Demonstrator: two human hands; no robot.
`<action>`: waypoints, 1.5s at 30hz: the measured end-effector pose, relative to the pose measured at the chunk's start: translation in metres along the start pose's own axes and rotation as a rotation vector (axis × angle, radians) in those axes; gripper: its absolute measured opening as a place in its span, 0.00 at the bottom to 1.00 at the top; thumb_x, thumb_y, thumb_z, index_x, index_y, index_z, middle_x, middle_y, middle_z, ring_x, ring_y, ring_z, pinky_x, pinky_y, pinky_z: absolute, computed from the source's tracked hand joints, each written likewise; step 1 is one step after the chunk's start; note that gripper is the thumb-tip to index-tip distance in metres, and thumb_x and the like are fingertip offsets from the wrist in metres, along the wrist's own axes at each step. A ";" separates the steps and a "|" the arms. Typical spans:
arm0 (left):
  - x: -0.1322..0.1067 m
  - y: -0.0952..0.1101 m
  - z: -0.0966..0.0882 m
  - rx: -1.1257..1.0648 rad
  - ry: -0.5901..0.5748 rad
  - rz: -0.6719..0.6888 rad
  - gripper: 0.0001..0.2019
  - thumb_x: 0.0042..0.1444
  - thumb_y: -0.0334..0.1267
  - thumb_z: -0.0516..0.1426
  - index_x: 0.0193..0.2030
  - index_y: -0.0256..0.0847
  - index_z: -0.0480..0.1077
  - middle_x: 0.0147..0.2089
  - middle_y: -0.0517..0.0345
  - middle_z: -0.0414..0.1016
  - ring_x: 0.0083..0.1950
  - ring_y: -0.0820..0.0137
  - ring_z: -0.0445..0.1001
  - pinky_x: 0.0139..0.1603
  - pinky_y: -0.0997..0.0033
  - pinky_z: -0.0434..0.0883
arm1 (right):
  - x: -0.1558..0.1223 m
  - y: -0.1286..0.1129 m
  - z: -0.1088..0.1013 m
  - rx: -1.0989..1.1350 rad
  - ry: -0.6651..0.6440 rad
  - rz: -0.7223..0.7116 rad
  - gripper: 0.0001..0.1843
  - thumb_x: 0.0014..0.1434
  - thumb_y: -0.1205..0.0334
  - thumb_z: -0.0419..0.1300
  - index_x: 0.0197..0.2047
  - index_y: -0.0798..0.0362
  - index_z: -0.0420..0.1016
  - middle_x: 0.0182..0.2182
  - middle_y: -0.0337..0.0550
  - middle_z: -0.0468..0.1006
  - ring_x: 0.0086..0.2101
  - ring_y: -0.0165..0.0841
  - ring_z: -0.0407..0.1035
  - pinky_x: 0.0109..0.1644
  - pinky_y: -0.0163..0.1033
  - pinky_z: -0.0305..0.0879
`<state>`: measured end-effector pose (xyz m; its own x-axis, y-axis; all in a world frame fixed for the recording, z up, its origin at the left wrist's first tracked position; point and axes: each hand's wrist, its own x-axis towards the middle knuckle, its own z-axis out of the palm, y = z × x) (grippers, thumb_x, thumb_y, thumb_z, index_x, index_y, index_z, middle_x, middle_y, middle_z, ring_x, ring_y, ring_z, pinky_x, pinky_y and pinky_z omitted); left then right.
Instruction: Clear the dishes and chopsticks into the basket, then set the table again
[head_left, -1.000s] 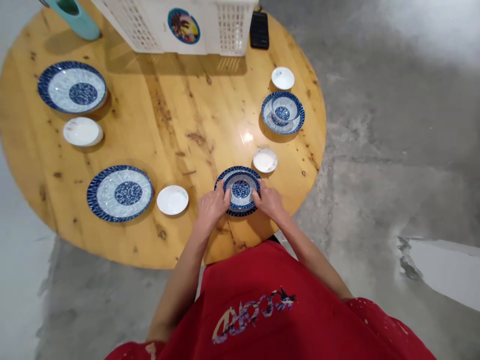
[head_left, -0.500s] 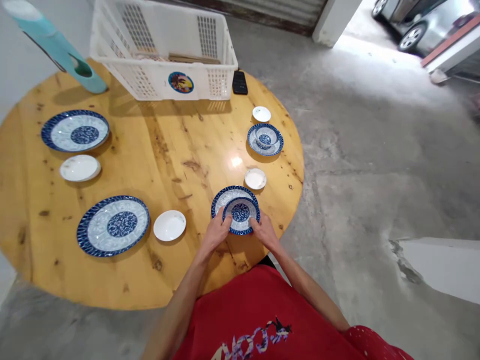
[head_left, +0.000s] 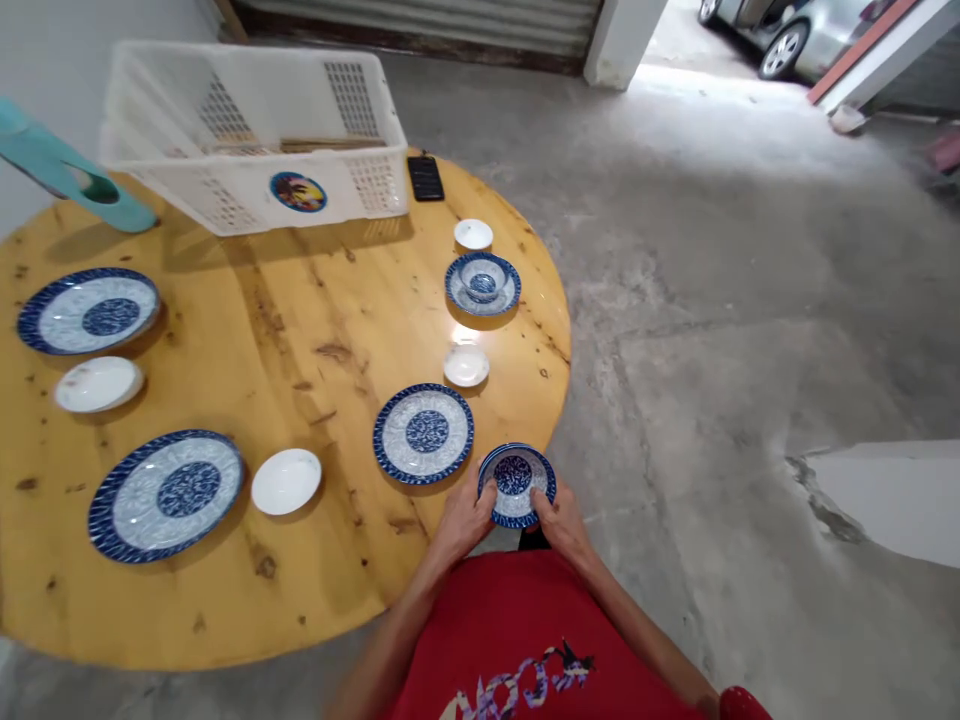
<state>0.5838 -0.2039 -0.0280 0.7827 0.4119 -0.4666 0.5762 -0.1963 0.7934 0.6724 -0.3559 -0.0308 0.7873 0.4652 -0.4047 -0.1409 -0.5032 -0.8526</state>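
Note:
My left hand (head_left: 470, 515) and my right hand (head_left: 564, 520) grip a small blue-and-white bowl (head_left: 516, 477) by its near sides, thumbs over the rim. A doubled rim shows at its edge; whether bowls are stacked I cannot tell. It is held in front of my body, just off the table's edge. Left of it on the wooden table (head_left: 330, 570) lies a blue-rimmed plate (head_left: 424, 434), apart from the bowl. Just beyond that plate sits a small white dish (head_left: 466, 366). Farther back, a patterned bowl (head_left: 481, 278) rests on another blue-rimmed plate (head_left: 457, 292), beside a white dish (head_left: 473, 235).
To the left are two large blue-rimmed plates (head_left: 165, 497) and white bowls (head_left: 286, 482). A white plastic basket (head_left: 255, 195), a black phone (head_left: 425, 178) and a turquoise cylinder (head_left: 112, 205) stand or lie at the back. Concrete floor (head_left: 720, 400) lies to the right.
Both hands have lifted the bowl from over the blue-rimmed plate toward my body and to the right, past the table edge. The plate is now uncovered. The view has shifted right.

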 end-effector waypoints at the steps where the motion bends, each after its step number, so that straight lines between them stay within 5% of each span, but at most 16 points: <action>1: 0.006 0.010 0.016 -0.001 -0.011 -0.001 0.26 0.64 0.45 0.46 0.65 0.36 0.61 0.53 0.44 0.77 0.53 0.58 0.76 0.57 0.57 0.69 | 0.003 0.006 -0.018 0.010 0.001 0.011 0.22 0.57 0.52 0.52 0.50 0.55 0.73 0.33 0.45 0.79 0.24 0.35 0.70 0.20 0.38 0.70; 10: 0.054 0.120 0.172 -0.034 -0.211 0.065 0.26 0.64 0.47 0.47 0.66 0.40 0.59 0.50 0.52 0.78 0.51 0.63 0.76 0.56 0.62 0.70 | 0.021 0.064 -0.209 -0.177 0.203 -0.014 0.23 0.57 0.51 0.51 0.47 0.59 0.74 0.35 0.50 0.81 0.35 0.40 0.74 0.43 0.44 0.72; 13: 0.067 0.148 0.203 -0.038 -0.256 0.117 0.25 0.64 0.48 0.48 0.66 0.42 0.61 0.52 0.54 0.78 0.52 0.63 0.76 0.58 0.62 0.69 | 0.024 0.073 -0.250 -0.160 0.233 0.005 0.22 0.58 0.52 0.51 0.47 0.58 0.73 0.35 0.49 0.80 0.34 0.39 0.74 0.42 0.43 0.71; 17: 0.082 0.171 0.217 -0.037 -0.238 0.143 0.25 0.64 0.49 0.49 0.65 0.42 0.62 0.51 0.53 0.79 0.50 0.63 0.77 0.56 0.62 0.70 | 0.038 0.075 -0.274 -0.075 0.211 0.037 0.22 0.58 0.52 0.52 0.48 0.57 0.72 0.33 0.48 0.79 0.31 0.39 0.73 0.34 0.42 0.73; 24: 0.113 0.195 0.200 -0.054 -0.077 0.103 0.24 0.63 0.49 0.50 0.64 0.45 0.64 0.47 0.56 0.80 0.48 0.63 0.78 0.52 0.65 0.72 | 0.095 0.045 -0.283 0.026 0.078 0.034 0.21 0.58 0.48 0.54 0.46 0.56 0.70 0.34 0.48 0.78 0.27 0.38 0.72 0.23 0.40 0.72; 31: 0.176 0.214 0.158 -0.143 0.085 0.038 0.28 0.64 0.52 0.47 0.66 0.41 0.60 0.44 0.54 0.80 0.44 0.64 0.78 0.49 0.65 0.72 | 0.194 -0.023 -0.278 -0.066 -0.077 -0.069 0.16 0.56 0.52 0.55 0.43 0.53 0.71 0.28 0.42 0.75 0.23 0.35 0.70 0.20 0.39 0.73; 38: 0.222 0.231 0.090 -0.083 0.299 -0.034 0.27 0.66 0.49 0.43 0.66 0.36 0.59 0.44 0.48 0.79 0.45 0.60 0.78 0.49 0.62 0.70 | 0.289 -0.097 -0.240 -0.178 -0.285 -0.220 0.15 0.56 0.53 0.54 0.40 0.56 0.72 0.27 0.40 0.75 0.22 0.31 0.68 0.20 0.35 0.69; 45: 0.244 0.241 0.018 0.211 0.458 -0.148 0.22 0.67 0.42 0.42 0.60 0.34 0.63 0.43 0.42 0.80 0.44 0.54 0.79 0.44 0.61 0.69 | 0.349 -0.152 -0.184 -0.184 -0.455 -0.306 0.09 0.55 0.56 0.54 0.33 0.54 0.69 0.23 0.38 0.72 0.21 0.30 0.66 0.19 0.32 0.65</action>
<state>0.9176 -0.1670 0.0427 0.5332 0.7866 -0.3114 0.7446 -0.2616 0.6141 1.0795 -0.2512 0.0186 0.4328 0.8554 -0.2845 0.1918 -0.3957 -0.8981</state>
